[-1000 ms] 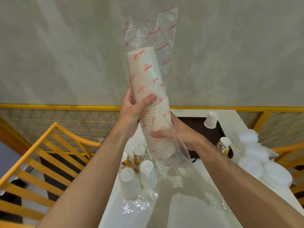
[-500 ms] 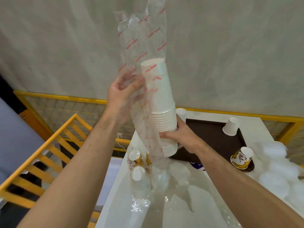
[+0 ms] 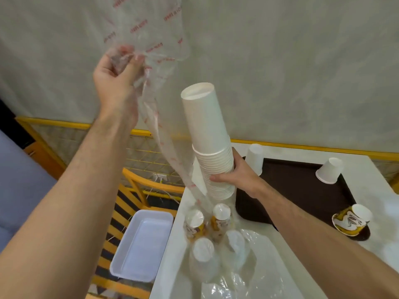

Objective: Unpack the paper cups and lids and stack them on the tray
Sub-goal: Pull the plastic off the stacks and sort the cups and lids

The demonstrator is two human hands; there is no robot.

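Note:
My right hand (image 3: 239, 175) grips a tall stack of white paper cups (image 3: 208, 137), upside down and bare of its wrapper, above the table's left end. My left hand (image 3: 117, 79) is raised high and pinches the clear plastic sleeve with red print (image 3: 155, 48), which trails down beside the stack. The dark brown tray (image 3: 302, 186) lies on the white table to the right, with single white cups (image 3: 254, 157) (image 3: 329, 170) upside down on it and a yellow printed cup (image 3: 352, 220) at its near corner.
Several wrapped cup stacks (image 3: 204, 225) and loose clear plastic (image 3: 244, 266) sit on the white table (image 3: 380, 184) below my hands. A white plastic bin (image 3: 142, 242) rests on a yellow chair at the left. A grey wall stands behind.
My left hand has pulled the plastic sleeve up and off to the left, so the cup stack is now fully out of it. My right hand keeps hold of the stack.

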